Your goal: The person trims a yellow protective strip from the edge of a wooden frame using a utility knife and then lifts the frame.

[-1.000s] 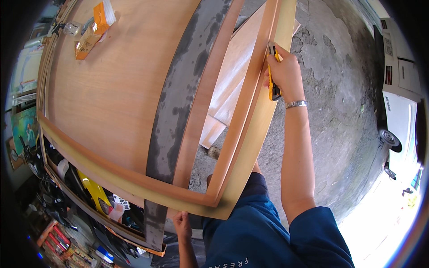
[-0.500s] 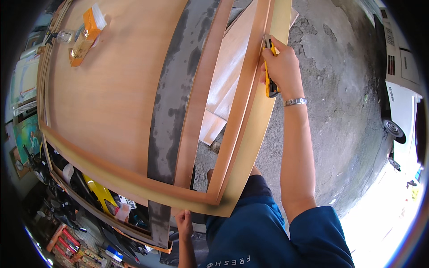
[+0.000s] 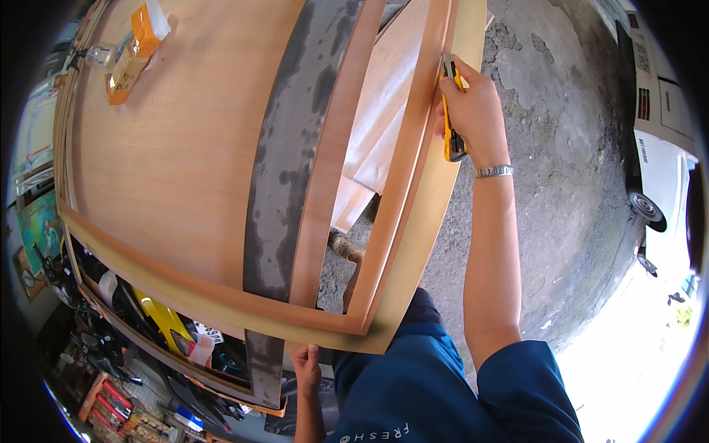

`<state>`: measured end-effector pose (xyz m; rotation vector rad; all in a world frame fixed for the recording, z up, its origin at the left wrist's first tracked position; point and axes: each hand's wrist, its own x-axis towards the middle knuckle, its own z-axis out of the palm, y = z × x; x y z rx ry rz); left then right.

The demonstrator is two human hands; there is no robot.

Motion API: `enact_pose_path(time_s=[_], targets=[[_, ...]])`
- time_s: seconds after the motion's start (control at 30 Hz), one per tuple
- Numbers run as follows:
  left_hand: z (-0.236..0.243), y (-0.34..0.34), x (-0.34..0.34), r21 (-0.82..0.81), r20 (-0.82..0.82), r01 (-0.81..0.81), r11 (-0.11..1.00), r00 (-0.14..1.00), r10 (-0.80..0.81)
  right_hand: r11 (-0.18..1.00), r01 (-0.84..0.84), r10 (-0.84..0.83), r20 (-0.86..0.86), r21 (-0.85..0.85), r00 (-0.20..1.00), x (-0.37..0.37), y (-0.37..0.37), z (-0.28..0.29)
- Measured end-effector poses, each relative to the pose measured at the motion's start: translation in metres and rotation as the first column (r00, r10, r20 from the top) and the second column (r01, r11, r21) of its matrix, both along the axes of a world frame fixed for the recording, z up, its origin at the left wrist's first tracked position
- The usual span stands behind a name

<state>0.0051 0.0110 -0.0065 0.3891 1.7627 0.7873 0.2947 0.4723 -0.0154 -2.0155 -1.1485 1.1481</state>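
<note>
My right hand [image 3: 476, 111] is closed around a yellow and black utility knife [image 3: 453, 140]. The knife's tip meets the far part of the right-hand side of a brown wooden frame [image 3: 391, 199]. Along the outside of that frame runs a flat tan strip [image 3: 425, 214], under my right hand. At the near edge, my left hand [image 3: 306, 363] is closed with its fingertips on the strip's rim; part of its grip is hidden beneath the edge. A grey blotchy board [image 3: 284, 170] lies lengthwise across the frame, left of the opening.
An orange and white package [image 3: 133, 59] and a clear bulb [image 3: 100, 55] lie on a wide wooden panel [image 3: 177, 148]. Loose boards [image 3: 369, 140] show through the frame opening. Rough concrete floor [image 3: 554, 184] stretches right toward a parked white vehicle [image 3: 665, 162]. A yellow object [image 3: 164, 317] sits below left.
The knife and my right hand sit slightly more to the right in view. The view has shifted a little, and a foot now shows through the frame opening.
</note>
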Motion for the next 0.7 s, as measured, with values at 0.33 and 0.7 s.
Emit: enact_pose_path(time_s=[0.33,0.7], targets=[[0.002,-0.001,-0.001,-0.039,-0.016,0.025,0.999,1.0,-0.025,0.999,0.04,-0.04,-0.061,-0.002,0.997,-0.011,-0.023,0.007],[-0.001,0.0,-0.002,-0.004,-0.036,0.068,0.998,0.997,-0.068,0.999,0.043,-0.043,-0.051,-0.008,0.998,-0.018,-0.049,0.008]])
